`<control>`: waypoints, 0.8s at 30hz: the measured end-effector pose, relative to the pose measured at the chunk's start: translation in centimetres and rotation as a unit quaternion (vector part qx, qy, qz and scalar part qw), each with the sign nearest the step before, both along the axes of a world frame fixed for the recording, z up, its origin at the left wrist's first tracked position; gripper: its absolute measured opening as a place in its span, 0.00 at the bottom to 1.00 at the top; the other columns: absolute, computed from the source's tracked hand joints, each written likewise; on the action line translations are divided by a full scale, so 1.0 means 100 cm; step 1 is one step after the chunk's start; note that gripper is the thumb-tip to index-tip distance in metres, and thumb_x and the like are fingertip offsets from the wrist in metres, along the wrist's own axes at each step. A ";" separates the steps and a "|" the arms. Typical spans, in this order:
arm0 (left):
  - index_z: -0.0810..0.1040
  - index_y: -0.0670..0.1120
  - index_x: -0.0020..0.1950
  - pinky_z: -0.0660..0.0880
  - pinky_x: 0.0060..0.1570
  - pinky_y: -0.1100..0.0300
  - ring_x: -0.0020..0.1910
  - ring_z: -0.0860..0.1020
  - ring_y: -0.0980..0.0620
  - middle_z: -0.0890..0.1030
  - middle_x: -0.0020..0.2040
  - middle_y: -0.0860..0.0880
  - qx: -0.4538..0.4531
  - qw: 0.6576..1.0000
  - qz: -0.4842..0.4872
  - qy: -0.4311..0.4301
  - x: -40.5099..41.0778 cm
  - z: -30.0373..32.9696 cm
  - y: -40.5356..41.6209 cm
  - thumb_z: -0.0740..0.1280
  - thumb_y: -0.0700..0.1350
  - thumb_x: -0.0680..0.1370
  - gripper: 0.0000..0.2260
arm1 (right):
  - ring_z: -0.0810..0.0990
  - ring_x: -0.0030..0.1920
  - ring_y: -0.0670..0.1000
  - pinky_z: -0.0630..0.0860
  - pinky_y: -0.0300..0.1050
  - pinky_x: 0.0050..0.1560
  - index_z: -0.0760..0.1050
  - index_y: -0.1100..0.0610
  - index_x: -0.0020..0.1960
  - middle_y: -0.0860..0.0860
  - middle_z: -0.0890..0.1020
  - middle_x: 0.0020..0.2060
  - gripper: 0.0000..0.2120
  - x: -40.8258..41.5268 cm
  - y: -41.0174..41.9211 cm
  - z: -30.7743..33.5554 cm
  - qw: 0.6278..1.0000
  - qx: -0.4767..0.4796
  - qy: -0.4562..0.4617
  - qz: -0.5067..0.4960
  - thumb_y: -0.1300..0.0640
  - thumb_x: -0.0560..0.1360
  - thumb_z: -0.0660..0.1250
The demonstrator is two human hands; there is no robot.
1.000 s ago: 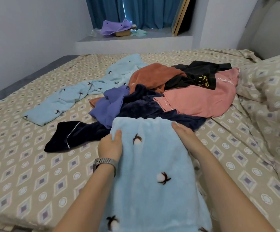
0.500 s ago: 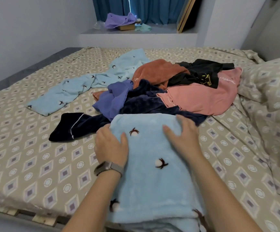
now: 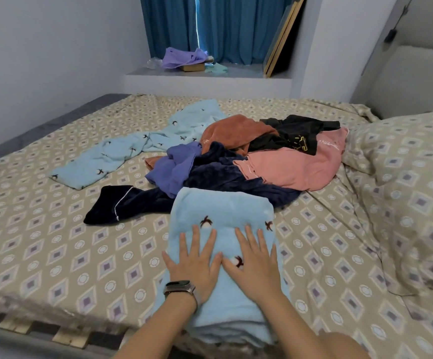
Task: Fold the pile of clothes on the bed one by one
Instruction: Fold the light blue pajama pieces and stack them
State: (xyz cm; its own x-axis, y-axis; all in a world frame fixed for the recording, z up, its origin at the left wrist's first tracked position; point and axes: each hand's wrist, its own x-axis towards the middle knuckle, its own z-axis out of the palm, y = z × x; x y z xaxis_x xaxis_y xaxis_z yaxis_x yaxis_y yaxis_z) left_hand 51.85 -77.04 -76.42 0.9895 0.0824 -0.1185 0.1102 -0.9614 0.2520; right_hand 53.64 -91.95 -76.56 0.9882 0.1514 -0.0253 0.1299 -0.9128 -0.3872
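A folded light-blue fleece garment (image 3: 223, 208) with small dark motifs lies at the near edge of the bed (image 3: 54, 255). My left hand (image 3: 194, 263) and my right hand (image 3: 255, 263) press flat on it side by side, fingers straight and spread. Behind it sits the pile: a navy fleece piece (image 3: 137, 206), a purple garment (image 3: 173, 169), a pink top (image 3: 295, 164), a rust-orange piece (image 3: 233, 130) and a black garment (image 3: 295, 133). Light-blue patterned trousers (image 3: 122, 156) lie spread out to the left of the pile.
A patterned pillow (image 3: 404, 156) lies at the right. A window ledge (image 3: 210, 76) at the back holds a lilac cloth (image 3: 181, 57) on a small box. Wooden slats (image 3: 67, 338) show under the near bed edge.
Both hands let go of the blue garment's far edge, slid back toward me and now lie flat on its top. The garment sits folded lower on the bed.
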 end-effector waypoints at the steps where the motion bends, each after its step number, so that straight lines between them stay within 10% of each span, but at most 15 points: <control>1: 0.28 0.69 0.71 0.41 0.69 0.31 0.76 0.32 0.48 0.25 0.73 0.58 -0.010 1.000 0.004 0.010 0.001 -0.003 0.002 0.26 0.68 0.70 0.28 | 0.33 0.77 0.46 0.35 0.56 0.76 0.40 0.40 0.78 0.39 0.37 0.77 0.45 0.001 0.001 -0.001 1.000 -0.004 -0.001 0.001 0.22 0.65 0.36; 6: 0.39 0.65 0.74 0.47 0.74 0.40 0.77 0.38 0.51 0.37 0.79 0.54 -0.196 0.977 0.080 -0.019 0.000 -0.004 0.011 0.51 0.72 0.73 0.35 | 0.39 0.78 0.45 0.43 0.51 0.77 0.46 0.44 0.79 0.36 0.38 0.74 0.55 0.000 -0.005 -0.009 0.986 0.158 0.010 -0.047 0.16 0.59 0.42; 9: 0.62 0.46 0.72 0.67 0.68 0.49 0.68 0.70 0.44 0.71 0.68 0.47 -0.420 0.860 0.284 -0.055 0.001 0.009 0.019 0.71 0.75 0.53 0.56 | 0.60 0.75 0.53 0.59 0.53 0.74 0.54 0.49 0.77 0.49 0.62 0.75 0.61 -0.011 -0.016 -0.005 0.913 0.324 0.036 -0.246 0.21 0.52 0.63; 13: 0.80 0.46 0.60 0.77 0.58 0.47 0.51 0.83 0.43 0.85 0.51 0.46 -0.607 0.726 0.293 0.132 0.006 0.019 0.048 0.79 0.66 0.52 0.41 | 0.82 0.55 0.53 0.78 0.51 0.58 0.73 0.53 0.65 0.47 0.83 0.54 0.50 -0.006 -0.037 0.001 0.819 0.456 0.196 -0.289 0.28 0.51 0.77; 20: 0.78 0.50 0.61 0.77 0.59 0.51 0.51 0.83 0.48 0.85 0.51 0.52 -0.544 0.803 0.200 0.138 0.012 0.010 0.049 0.77 0.68 0.52 0.42 | 0.84 0.53 0.50 0.78 0.47 0.58 0.77 0.53 0.64 0.49 0.85 0.52 0.28 0.006 -0.055 0.017 0.764 0.551 0.311 -0.124 0.44 0.68 0.76; 24: 0.78 0.46 0.63 0.75 0.61 0.48 0.55 0.82 0.43 0.84 0.55 0.44 -0.667 0.685 0.213 0.199 0.014 0.012 0.052 0.79 0.61 0.60 0.35 | 0.82 0.57 0.52 0.74 0.53 0.64 0.74 0.52 0.66 0.51 0.84 0.57 0.27 0.008 -0.048 0.013 0.738 0.580 0.331 -0.098 0.44 0.70 0.75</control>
